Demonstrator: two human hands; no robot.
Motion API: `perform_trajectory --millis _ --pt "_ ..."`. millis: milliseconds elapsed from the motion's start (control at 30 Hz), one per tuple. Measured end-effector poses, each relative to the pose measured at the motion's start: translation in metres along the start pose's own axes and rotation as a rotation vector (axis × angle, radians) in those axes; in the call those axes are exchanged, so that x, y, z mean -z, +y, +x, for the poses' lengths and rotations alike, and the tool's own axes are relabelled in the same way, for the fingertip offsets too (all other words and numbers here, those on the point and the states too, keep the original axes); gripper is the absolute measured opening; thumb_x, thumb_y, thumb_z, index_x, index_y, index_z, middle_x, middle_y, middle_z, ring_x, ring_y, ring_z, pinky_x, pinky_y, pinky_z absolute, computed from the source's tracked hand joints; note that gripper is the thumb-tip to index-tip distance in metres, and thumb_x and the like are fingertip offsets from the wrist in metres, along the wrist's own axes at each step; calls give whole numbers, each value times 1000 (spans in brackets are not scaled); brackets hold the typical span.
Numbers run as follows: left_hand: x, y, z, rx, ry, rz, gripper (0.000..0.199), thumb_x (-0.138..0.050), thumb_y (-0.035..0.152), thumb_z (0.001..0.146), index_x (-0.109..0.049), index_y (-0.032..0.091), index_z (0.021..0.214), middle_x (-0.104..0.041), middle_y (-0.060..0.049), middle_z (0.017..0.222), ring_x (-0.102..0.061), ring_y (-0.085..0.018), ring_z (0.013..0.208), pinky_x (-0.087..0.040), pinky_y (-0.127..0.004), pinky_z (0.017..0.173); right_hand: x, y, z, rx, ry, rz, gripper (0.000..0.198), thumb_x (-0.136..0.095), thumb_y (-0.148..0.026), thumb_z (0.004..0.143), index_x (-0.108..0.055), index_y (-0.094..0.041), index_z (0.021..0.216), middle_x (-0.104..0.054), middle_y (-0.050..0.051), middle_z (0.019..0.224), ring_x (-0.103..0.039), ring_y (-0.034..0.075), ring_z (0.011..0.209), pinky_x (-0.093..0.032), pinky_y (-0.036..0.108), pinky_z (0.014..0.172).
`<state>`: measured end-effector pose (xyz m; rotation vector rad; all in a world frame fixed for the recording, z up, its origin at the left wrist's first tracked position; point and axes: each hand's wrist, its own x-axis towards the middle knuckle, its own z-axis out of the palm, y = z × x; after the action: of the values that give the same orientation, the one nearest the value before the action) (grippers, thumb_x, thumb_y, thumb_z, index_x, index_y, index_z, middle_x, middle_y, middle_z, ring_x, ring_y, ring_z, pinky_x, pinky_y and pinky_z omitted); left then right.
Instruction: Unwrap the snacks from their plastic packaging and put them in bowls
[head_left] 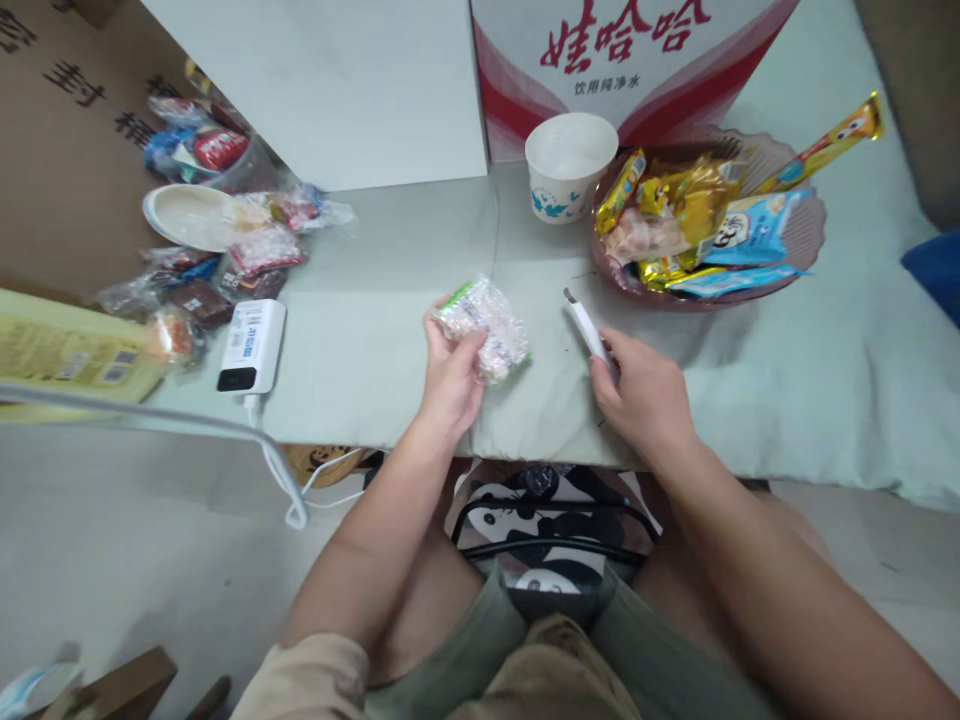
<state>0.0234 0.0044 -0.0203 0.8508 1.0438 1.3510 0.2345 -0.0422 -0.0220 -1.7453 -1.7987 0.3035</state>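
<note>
My left hand (454,375) grips a small packet wrapped in clear bubble wrap (491,330), with green strips showing at its edges. What lies inside the wrap is too blurred to name. In my right hand (649,385) is a white-handled utility knife (589,325), its short dark tip pointing up and left toward the packet. Knife and packet are apart, both just above the pale green cloth (360,370) of the table. Behind my right hand stands a pink scalloped bowl (814,235) full of snack packets.
A white paper cup (570,170) stands left of the bowl, before a white and red carton (525,60). At the left are a power bank (253,345) with a white cable, wrapped snacks (262,250) and a yellow bag (75,350). The table's front edge runs beneath my forearms.
</note>
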Motion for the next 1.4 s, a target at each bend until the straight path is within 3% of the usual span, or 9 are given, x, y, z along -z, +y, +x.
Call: perform_trajectory --millis 167,333,433,700,833,933,1033,1267,1400 --pt "-14 -7 -15 -35 -110 220 42 -76 45 79 -47 27 103 -59 -6 126 -63 -21 113 -54 -37 93 -2 -10 -6 299 43 161 55 -55 -24 87 -50 -18 141 -58 16 139 -55 32 129 -48 50 104" --pt "-4 7 -12 -284 -277 637 41 -74 42 81 -57 26 114 -55 -9 140 -53 -25 131 -45 -42 108 2 -15 -6 314 40 238 37 -55 -18 87 -62 -24 123 -69 6 98 -65 23 91 -53 40 82" --pt "3 13 -8 -277 -429 795 22 -76 33 79 -68 23 97 -63 -9 129 -59 -25 123 -44 -46 108 7 -12 -5 233 70 260 20 -54 -16 86 -70 -25 95 -63 2 80 -61 19 76 -50 34 71" --pt "28 23 6 143 144 287 12 -67 18 75 -58 21 83 -65 -1 80 -59 -12 65 -48 -25 60 22 13 1 -75 271 209 16 -52 -13 75 -65 -22 77 -61 4 84 -61 20 80 -50 36 75" --pt "42 33 8 -148 206 482 33 -66 13 68 -63 25 98 -67 -3 104 -64 -17 88 -54 -33 80 30 15 -1 -99 343 207 20 -47 -14 76 -64 -22 82 -63 8 88 -62 23 87 -51 39 76" --pt "44 42 3 -432 -193 779 32 -75 21 66 -69 26 97 -68 -4 117 -57 -26 119 -43 -44 109 33 6 -8 17 231 260 16 -49 -21 80 -64 -24 84 -65 5 77 -62 20 72 -50 35 69" --pt "42 47 -6 -413 -547 1004 22 -76 32 72 -72 26 93 -70 -5 115 -61 -27 114 -45 -47 106 30 -4 -16 106 46 276 14 -52 -24 83 -66 -24 82 -59 -2 56 -53 14 50 -45 28 56" --pt "32 52 -19 -170 -337 988 24 -64 36 86 -67 20 68 -67 -1 66 -58 -15 62 -43 -28 60 22 -23 -21 63 46 294 15 -50 -24 85 -65 -22 82 -70 1 71 -58 13 54 -45 27 58" --pt "20 45 -19 57 -239 550 30 -66 42 85 -61 19 66 -63 -1 62 -56 -13 55 -43 -27 56 13 -36 -30 -166 -241 431 23 -53 -36 88 -62 -20 103 -65 0 68 -59 15 54 -47 30 59"
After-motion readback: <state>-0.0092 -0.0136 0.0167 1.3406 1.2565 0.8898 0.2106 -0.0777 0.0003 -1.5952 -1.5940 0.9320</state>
